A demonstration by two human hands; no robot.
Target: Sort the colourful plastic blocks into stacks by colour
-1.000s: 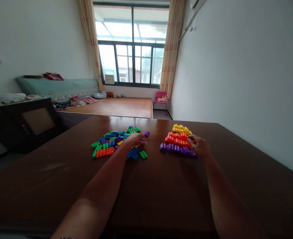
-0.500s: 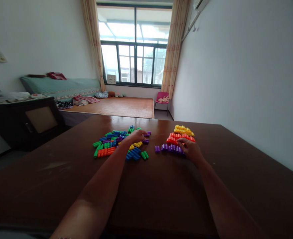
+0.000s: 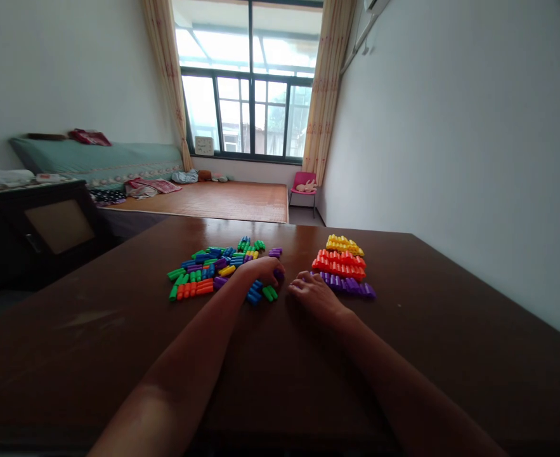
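Note:
At the right edge of a mixed pile of coloured plastic blocks (image 3: 203, 270), my left hand (image 3: 266, 270) has its fingers closed on a purple block (image 3: 278, 275). My right hand (image 3: 315, 292) lies low over the table, its fingers bent down at the left end of a row of purple blocks (image 3: 349, 285). The small purple block under those fingertips is mostly hidden. Behind the purple row are rows of orange-red blocks (image 3: 339, 263) and yellow blocks (image 3: 345, 244). Near my left hand lie green blocks (image 3: 270, 293) and blue blocks (image 3: 254, 292).
Everything rests on a dark brown table (image 3: 280, 381). Another purple block (image 3: 275, 252) lies beyond my left hand. Past the table are a low bed (image 3: 232, 200), a dark cabinet (image 3: 4, 222) and a pink chair (image 3: 303, 181).
My right hand has moved left from the right part of the purple row to its left end. My left hand has come nearer and closed on a purple block. The view has shifted slightly.

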